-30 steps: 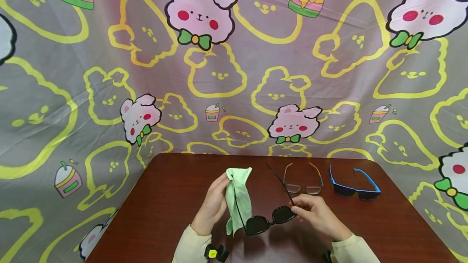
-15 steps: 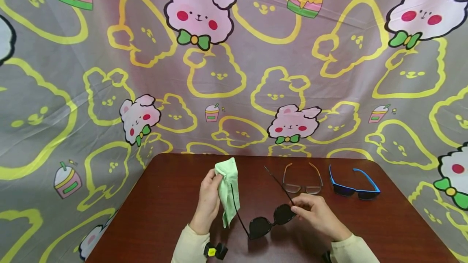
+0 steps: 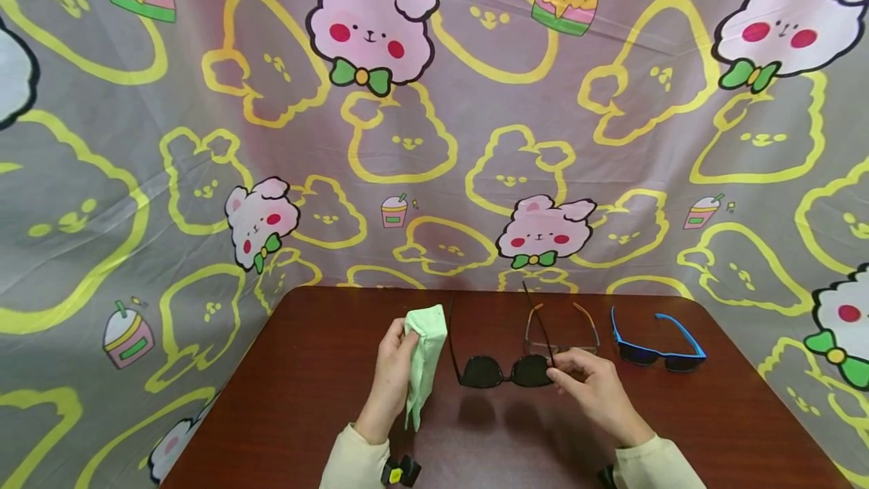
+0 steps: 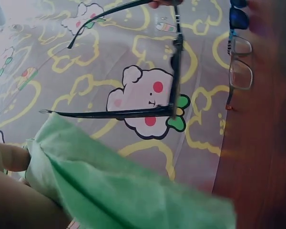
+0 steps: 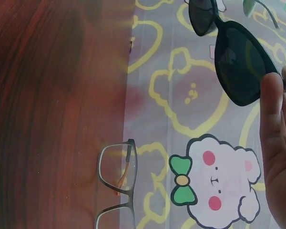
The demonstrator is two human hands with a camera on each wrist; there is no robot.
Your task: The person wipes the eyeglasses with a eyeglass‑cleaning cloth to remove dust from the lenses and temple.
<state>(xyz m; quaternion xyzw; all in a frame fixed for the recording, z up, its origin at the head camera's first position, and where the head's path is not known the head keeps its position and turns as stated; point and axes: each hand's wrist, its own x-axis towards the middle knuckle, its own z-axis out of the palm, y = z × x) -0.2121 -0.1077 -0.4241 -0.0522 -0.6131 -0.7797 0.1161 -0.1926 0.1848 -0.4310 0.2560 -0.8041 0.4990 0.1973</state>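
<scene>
Black sunglasses (image 3: 482, 372) with both temples unfolded are held up above the table. My right hand (image 3: 597, 391) pinches them at the right corner of the frame, thumb and fingers by the hinge. In the right wrist view the dark lens (image 5: 243, 64) sits just beyond the fingertips. To the left, my left hand (image 3: 390, 376) grips a light green cloth (image 3: 426, 353) that hangs down in folds. The left wrist view shows the cloth (image 4: 105, 176) near the tip of one temple (image 4: 119, 113); whether they touch I cannot tell.
Clear eyeglasses (image 3: 582, 349) with brownish temples lie on the dark wooden table (image 3: 305, 368) behind the right hand. Blue-framed sunglasses (image 3: 658, 357) lie to their right. A patterned curtain (image 3: 421, 134) hangs behind the table.
My right hand has tilted the black sunglasses level, lifting their left end, so the temples now point away. The left hand with the cloth first moved left, then slightly back right.
</scene>
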